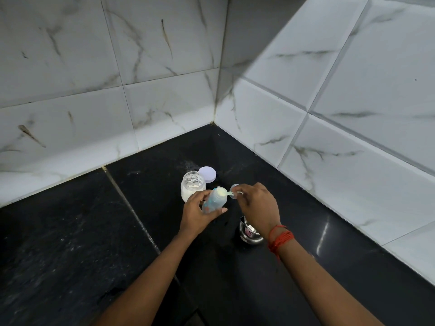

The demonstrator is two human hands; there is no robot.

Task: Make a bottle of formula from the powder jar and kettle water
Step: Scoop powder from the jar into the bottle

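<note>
A bottle (pixel 215 200) is gripped, tilted, in the curled left hand (pixel 197 214) so powder (pixel 186 191) can be tipped in from a scoop (pixel 231 193) pinched by the right hand (pixel 255 204).

The left hand (pixel 197 214) grips the tilted bottle (pixel 215 200); the right hand (pixel 256 205) pinches a scoop (pixel 230 193) at its mouth. Behind, the powder jar (pixel 191 185) stands open, lilac lid (pixel 207 174) beside it; a steel pot (pixel 248 235) sits near the right wrist.
</note>
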